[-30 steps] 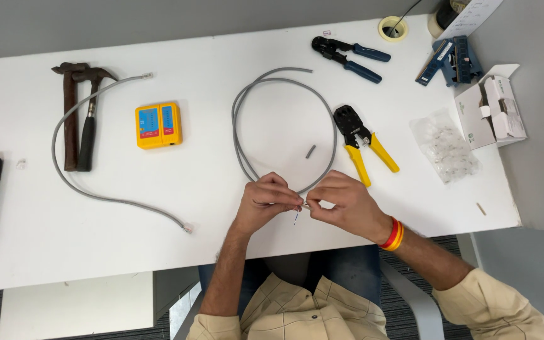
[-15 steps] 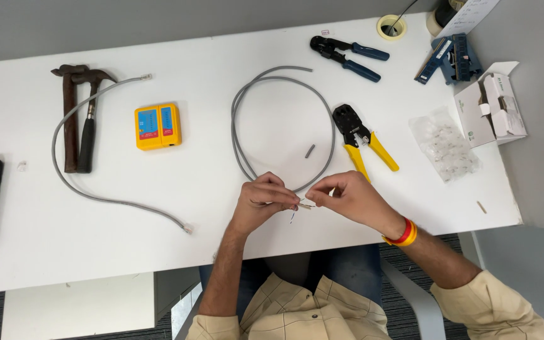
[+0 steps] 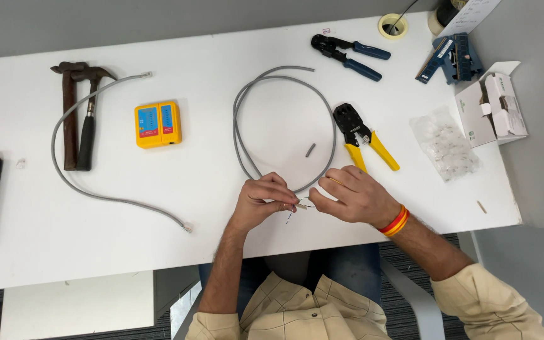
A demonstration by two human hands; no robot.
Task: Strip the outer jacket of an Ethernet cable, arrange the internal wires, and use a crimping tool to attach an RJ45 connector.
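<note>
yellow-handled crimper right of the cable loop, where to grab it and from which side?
Take the yellow-handled crimper by its two yellow handles, coming from the lower right, likely easiest for the right hand just below. It lies flat, black head toward the upper left, handles splayed toward the table's near edge, so they offer the longest free grip.

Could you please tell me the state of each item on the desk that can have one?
Looped grey cable: end stripped, wires pinched by left hand and right hand.
Yellow-handled crimper: lying unused.
Blue-handled crimper: lying unused.
White box: open.
Second grey cable: plugged both ends.
</note>
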